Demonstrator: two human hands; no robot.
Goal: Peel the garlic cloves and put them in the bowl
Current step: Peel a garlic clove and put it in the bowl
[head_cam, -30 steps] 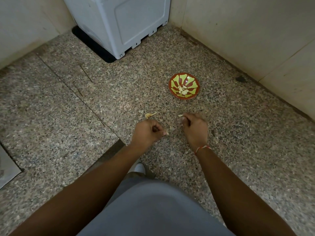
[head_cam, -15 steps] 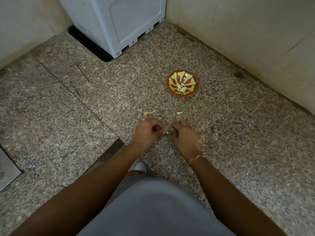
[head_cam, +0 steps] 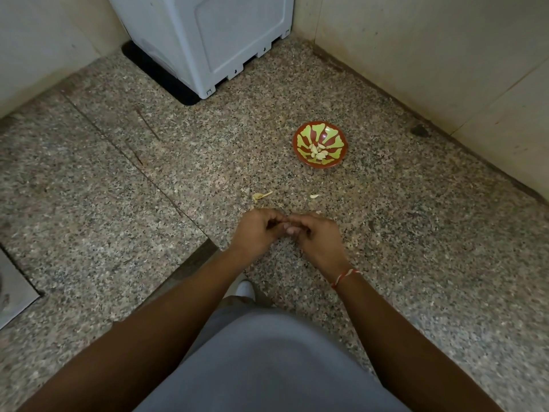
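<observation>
A small red bowl [head_cam: 300, 137] with green markings stands on the speckled floor, and several pale peeled garlic cloves [head_cam: 319, 152] lie in its bottom. My left hand [head_cam: 255, 233] and my right hand [head_cam: 319, 237] meet low over the floor, well short of the bowl. Their fingers are curled and pinch together at a small garlic clove, which is almost wholly hidden between the fingertips. Garlic skin [head_cam: 260, 196] and a small pale piece [head_cam: 314, 196] lie on the floor just beyond my hands.
A white appliance [head_cam: 214, 40] stands on a black mat in the far corner. Tiled walls [head_cam: 430, 55] close off the back and right. A metal plate [head_cam: 15, 288] is set in the floor at the far left. My knee in grey cloth fills the bottom of the view.
My right hand has drawn back from the floor near the pale piece and closed in on my left hand. Both hands now touch at the fingertips.
</observation>
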